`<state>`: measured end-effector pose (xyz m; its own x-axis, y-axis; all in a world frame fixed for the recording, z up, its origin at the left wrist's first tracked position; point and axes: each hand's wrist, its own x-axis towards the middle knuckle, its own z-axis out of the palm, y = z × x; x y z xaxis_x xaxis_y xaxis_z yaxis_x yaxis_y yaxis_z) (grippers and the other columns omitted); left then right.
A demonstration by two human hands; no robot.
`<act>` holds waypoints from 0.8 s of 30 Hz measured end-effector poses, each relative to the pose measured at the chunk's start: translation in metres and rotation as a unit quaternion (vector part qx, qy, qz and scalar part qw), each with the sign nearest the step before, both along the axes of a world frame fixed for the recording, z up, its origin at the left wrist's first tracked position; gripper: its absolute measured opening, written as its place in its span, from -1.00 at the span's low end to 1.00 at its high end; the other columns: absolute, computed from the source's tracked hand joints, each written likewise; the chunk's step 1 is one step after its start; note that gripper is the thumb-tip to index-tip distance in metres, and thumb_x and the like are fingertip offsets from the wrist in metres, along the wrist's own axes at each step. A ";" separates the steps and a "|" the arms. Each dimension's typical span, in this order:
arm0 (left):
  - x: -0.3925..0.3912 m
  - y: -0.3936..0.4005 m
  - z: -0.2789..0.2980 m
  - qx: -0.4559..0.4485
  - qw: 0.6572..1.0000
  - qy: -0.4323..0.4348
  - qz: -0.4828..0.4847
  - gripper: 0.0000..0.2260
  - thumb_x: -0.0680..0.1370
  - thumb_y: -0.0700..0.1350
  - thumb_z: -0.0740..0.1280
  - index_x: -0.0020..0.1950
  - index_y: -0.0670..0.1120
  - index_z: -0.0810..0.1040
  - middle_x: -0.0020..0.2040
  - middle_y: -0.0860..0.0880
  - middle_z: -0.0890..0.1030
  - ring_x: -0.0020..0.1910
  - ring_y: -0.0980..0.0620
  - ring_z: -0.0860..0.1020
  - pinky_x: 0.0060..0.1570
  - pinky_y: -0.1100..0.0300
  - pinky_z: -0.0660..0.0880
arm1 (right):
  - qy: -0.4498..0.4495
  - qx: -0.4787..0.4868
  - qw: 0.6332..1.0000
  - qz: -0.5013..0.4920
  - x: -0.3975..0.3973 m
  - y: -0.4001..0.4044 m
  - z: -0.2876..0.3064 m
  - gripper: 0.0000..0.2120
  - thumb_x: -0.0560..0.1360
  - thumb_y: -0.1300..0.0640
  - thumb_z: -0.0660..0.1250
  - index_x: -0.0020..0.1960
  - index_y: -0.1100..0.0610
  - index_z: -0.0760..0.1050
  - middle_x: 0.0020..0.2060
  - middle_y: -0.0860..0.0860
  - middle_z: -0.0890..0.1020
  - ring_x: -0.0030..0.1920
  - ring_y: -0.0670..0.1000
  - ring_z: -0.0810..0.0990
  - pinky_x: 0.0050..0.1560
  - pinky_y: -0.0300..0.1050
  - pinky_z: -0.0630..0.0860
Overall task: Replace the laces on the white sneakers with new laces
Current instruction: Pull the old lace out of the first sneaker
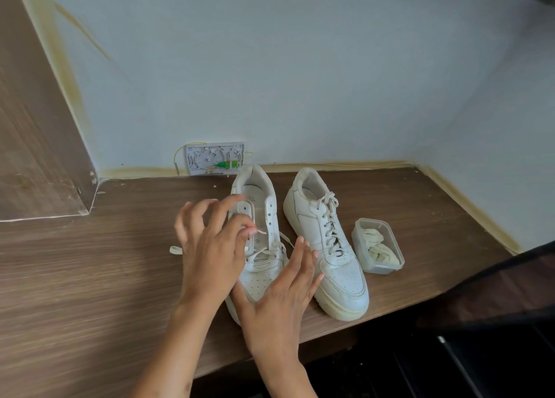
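My left hand (207, 247) pinches the tip of the old lace (260, 231) between thumb and forefinger, the other fingers fanned loosely above the near sneaker (258, 217). That hand is blurred and covers the shoe's left side, so I cannot see how the lace runs beneath it. A loop of the same lace shows on the counter (90, 277) just left of my wrist. My right hand (279, 295) lies with straight, spread fingers against the toe and right side of this sneaker, gripping nothing and hiding part of the toe cap. The upper eyelets stand bare; only the lowest rows are laced.

Both shoes have their long axis running away from me, heels toward the wall (300, 82) and toes toward me. The second sneaker (327, 244), just beside the first on its right and angled slightly, is fully laced. Near its right side sits a clear plastic tub (387, 267) with pale laces (375, 244) bundled inside. Behind the heels an opened cable box (210, 163) is fixed to the wall. A dark shape cuts off the lower right corner; I cannot tell what it is.
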<state>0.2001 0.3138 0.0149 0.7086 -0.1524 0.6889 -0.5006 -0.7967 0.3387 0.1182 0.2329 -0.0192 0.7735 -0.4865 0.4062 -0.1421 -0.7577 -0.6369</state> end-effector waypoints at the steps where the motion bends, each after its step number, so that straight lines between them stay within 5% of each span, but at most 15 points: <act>1: 0.000 0.002 0.002 -0.030 0.999 -0.003 0.025 -0.90 0.49 -0.19 0.42 -0.07 0.01 0.61 0.25 0.09 0.56 0.22 -0.11 0.41 0.30 -0.15 0.24 | -0.002 -0.001 1.000 -0.002 0.000 0.000 0.000 0.07 0.39 -0.45 0.26 0.57 0.00 -0.29 0.55 0.02 -0.04 0.57 -0.02 -0.29 0.52 -0.02 -0.37; 7: 0.009 0.028 0.006 -0.136 0.983 0.055 0.109 -0.93 0.50 -0.03 0.45 -0.04 0.05 0.63 0.29 0.09 0.53 0.24 -0.16 0.35 0.20 -0.11 0.25 | -0.003 0.000 1.000 -0.003 0.002 0.000 0.000 0.07 0.40 -0.41 0.28 0.57 0.01 -0.30 0.55 0.00 -0.04 0.57 0.00 -0.26 0.51 -0.01 -0.37; 13: 0.008 0.016 0.003 -0.042 0.993 0.094 -0.065 -0.83 0.45 0.19 0.31 -0.12 0.22 0.69 0.42 0.12 0.42 0.32 -0.15 0.27 0.29 -0.01 0.10 | -0.003 0.006 1.000 0.003 0.002 0.002 0.000 0.05 0.41 -0.45 0.25 0.56 -0.01 -0.31 0.56 -0.01 -0.06 0.57 -0.02 -0.30 0.52 -0.01 -0.37; 17: 0.003 0.004 -0.005 0.019 0.984 0.131 -0.121 -0.74 0.48 0.23 0.23 -0.14 0.23 0.70 0.47 0.10 0.38 0.37 -0.15 0.26 0.35 -0.16 0.09 | 0.010 0.007 1.000 0.015 0.001 0.001 -0.001 0.08 0.41 -0.40 0.32 0.55 -0.04 -0.35 0.56 -0.01 -0.11 0.55 -0.02 -0.35 0.52 0.10 -0.30; 24: 0.007 0.004 -0.009 -0.031 0.977 0.152 -0.146 -0.85 0.41 0.19 0.34 -0.26 0.23 0.68 0.45 0.16 0.39 0.41 -0.11 0.22 0.37 -0.03 0.00 | 0.009 0.001 1.000 0.004 0.001 0.001 -0.002 0.05 0.40 -0.43 0.27 0.57 0.02 -0.26 0.58 0.06 -0.04 0.57 0.00 -0.29 0.53 0.12 -0.25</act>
<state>0.2069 0.3181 0.0060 0.8144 -0.3433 0.4679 -0.5723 -0.6080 0.5503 0.1190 0.2341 -0.0209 0.7846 -0.4806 0.3916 -0.1468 -0.7577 -0.6359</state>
